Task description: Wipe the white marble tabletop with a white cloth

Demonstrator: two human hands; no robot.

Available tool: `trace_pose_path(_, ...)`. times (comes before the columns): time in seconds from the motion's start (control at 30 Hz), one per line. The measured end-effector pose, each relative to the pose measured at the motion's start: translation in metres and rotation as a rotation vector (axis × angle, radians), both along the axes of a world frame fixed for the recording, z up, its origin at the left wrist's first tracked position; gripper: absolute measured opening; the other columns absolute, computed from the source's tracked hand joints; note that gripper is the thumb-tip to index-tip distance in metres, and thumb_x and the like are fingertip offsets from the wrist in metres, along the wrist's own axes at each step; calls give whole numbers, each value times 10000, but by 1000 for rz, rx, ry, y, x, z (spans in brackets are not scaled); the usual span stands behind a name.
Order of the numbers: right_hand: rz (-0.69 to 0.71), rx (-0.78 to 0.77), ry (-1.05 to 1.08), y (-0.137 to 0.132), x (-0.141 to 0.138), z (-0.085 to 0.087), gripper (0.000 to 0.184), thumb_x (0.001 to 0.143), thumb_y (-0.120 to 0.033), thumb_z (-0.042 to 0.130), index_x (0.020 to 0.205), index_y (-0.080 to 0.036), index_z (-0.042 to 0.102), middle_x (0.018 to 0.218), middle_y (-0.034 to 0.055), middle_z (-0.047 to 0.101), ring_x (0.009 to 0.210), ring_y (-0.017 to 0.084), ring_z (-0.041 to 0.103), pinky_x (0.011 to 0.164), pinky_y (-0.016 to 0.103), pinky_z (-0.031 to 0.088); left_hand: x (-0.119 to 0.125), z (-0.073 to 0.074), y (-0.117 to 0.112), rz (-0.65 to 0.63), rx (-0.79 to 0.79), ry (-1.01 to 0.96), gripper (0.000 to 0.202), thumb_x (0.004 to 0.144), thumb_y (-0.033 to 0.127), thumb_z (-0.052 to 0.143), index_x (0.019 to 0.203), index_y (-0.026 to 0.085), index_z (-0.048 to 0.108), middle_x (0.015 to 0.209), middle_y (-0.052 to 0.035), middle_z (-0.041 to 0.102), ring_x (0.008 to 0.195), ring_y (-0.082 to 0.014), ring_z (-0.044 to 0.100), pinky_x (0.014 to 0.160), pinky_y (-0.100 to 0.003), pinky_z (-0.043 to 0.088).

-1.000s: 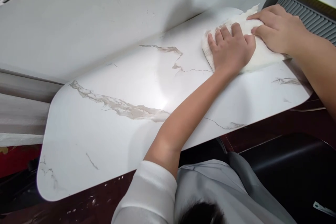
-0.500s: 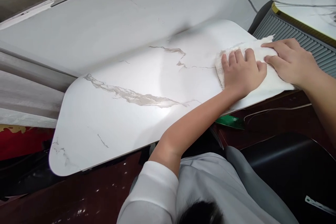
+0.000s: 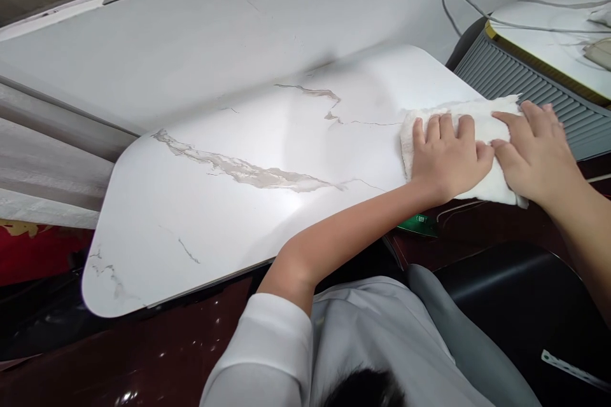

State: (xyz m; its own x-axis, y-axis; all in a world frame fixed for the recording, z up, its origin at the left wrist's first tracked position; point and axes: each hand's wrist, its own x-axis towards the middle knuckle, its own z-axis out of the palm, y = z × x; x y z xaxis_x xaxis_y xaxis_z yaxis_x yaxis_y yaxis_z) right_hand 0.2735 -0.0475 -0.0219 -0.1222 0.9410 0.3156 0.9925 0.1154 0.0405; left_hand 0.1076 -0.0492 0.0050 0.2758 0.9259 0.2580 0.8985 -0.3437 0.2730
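A folded white cloth lies at the right end of a white marble-patterned tabletop, reaching its front edge. My left hand presses down on the cloth's left part, fingers bent over it and slightly apart, palm hidden. At the cloth's right end, my right hand grips it with thumb and forefinger on top; the other fingers are partly hidden. The two thumbs almost meet over the cloth.
A white wall runs along the tabletop's back edge. To the right stands a grey ribbed cabinet with a white top and cables. A black chair seat is below right, and a green object lies under the front edge.
Both hands and the cloth have slid toward the table's front edge and a little to the right. The view has shifted slightly too.
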Motion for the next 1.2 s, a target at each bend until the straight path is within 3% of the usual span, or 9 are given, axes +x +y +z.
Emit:
trace_pose_path(0.1,60,22,61,-14,-21,10,575,1004,-459,143,1572,-376,191,1644,68,147,1516,365,37,1112,778,84,-11,-2,-5,-26,34,3,432,978,322,377,1365,238,550,1493,-60,518,1452,-278,356,1246,-469,214)
trace_pose_path(0.2,208,67,22,-17,-38,18,592,1006,-385,124,1587,-411,14,1626,45,221,1515,292,144,1150,734,-35,-24,-4,-9,-36,44,13,448,985,326,362,1387,225,532,1504,-70,505,1449,-261,368,1234,-463,237)
trace_pose_path(0.27,303,30,-2,-12,-43,22,629,989,-364,148,1599,-355,-6,1616,50,250,1506,250,184,1219,637,37,-34,-4,-10,-46,34,22,473,987,329,360,1419,199,505,1516,-87,488,1452,-260,365,1228,-455,250)
trace_pose_path(0.33,350,-53,0,-4,-45,24,652,967,-368,188,1606,-282,89,1610,65,266,1500,225,206,1250,536,155,-43,-3,-9,-71,30,23,492,992,333,360,1443,180,482,1516,-104,485,1455,-264,362,1224,-447,256)
trace_pose_path(0.43,271,-172,11,9,-48,28,647,947,-394,220,1566,-213,279,1584,82,322,1476,231,289,1233,481,269,-54,-1,-5,-110,17,22,486,1001,334,349,1441,182,486,1513,-104,490,1451,-255,368,1221,-436,257)
trace_pose_path(0.63,231,-193,26,32,-75,34,646,929,-380,252,1507,-140,415,1539,95,406,1440,246,371,1228,440,291,-68,2,17,-74,-42,2,454,982,258,348,1399,216,521,1498,-81,507,1440,-241,385,1231,-432,219)
trace_pose_path(0.93,276,-87,155,99,-120,34,501,944,-274,381,1414,-201,539,1410,65,558,1313,273,505,1126,429,397,-101,-3,96,8,-196,-193,525,957,290,269,1454,235,428,1536,-1,457,1474,-228,268,1261,-403,42)
trace_pose_path(1.07,206,-39,187,136,-140,30,427,952,-246,463,1348,-155,592,1337,112,600,1269,291,517,1086,452,411,-118,-8,137,37,-207,-255,487,945,363,265,1410,386,407,1435,115,555,1465,-206,212,1262,-392,-14)
trace_pose_path(1.2,185,-38,175,171,-160,28,414,968,-253,477,1340,-116,594,1294,121,623,1193,272,540,1049,450,415,-132,-10,170,80,-174,-224,437,939,357,299,1358,370,423,1421,112,559,1406,-189,286,1273,-406,16)
